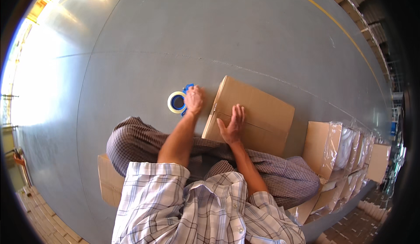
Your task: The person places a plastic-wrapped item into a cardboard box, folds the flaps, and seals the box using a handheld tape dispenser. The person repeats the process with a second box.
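Before my crossed legs, a closed cardboard box [262,109] lies on the grey floor, its flaps meeting in a seam across the top. My right hand [233,124] rests on that top face near the left edge, fingers spread and gripping nothing. To the left of the box, my left hand [195,100] is at a blue tape dispenser [189,87] that carries a roll of pale tape [170,103]. The left hand is slightly blurred and covers part of the dispenser, so whether its fingers grip the handle is unclear.
Plastic-wrapped open cartons [331,145] stand stacked at the right. Another cardboard box [110,181] sits behind my left knee. Stacked brown material [49,214] lies at the lower left. A yellow line [328,14] curves across the floor, with more stacks beyond it.
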`<state>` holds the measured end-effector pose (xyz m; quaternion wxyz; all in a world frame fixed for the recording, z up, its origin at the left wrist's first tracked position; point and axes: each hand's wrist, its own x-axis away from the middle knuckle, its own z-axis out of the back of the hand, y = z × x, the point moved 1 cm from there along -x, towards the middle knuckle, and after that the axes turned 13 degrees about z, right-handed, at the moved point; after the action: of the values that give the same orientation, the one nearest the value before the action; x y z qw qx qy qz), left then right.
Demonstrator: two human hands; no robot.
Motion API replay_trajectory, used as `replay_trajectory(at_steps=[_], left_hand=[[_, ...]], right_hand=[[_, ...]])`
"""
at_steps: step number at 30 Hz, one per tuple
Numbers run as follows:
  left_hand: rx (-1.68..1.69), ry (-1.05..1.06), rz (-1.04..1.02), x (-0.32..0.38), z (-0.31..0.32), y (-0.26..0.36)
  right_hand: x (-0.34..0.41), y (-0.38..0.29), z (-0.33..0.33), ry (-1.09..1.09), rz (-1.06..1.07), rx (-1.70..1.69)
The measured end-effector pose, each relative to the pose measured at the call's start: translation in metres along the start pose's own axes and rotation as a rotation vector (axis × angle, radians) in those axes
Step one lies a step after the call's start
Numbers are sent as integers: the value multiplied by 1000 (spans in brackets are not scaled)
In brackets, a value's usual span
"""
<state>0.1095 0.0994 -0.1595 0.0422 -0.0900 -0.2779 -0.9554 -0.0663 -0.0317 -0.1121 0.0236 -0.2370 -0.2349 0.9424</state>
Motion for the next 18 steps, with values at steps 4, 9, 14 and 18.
replay_trajectory(at_steps=[4, 9, 14, 18], left_hand=[[561, -417, 230, 32, -46, 19], [687, -703, 447, 50, -102, -7], [990, -1098, 647, 50, -148, -54], [982, -1177, 691, 59, -146, -59]], right_hand=[[54, 30, 38, 61, -165, 237], [120, 79, 113, 176, -1169, 344], [149, 69, 121, 669, -1784, -590], [140, 68, 109, 814, -1761, -772]])
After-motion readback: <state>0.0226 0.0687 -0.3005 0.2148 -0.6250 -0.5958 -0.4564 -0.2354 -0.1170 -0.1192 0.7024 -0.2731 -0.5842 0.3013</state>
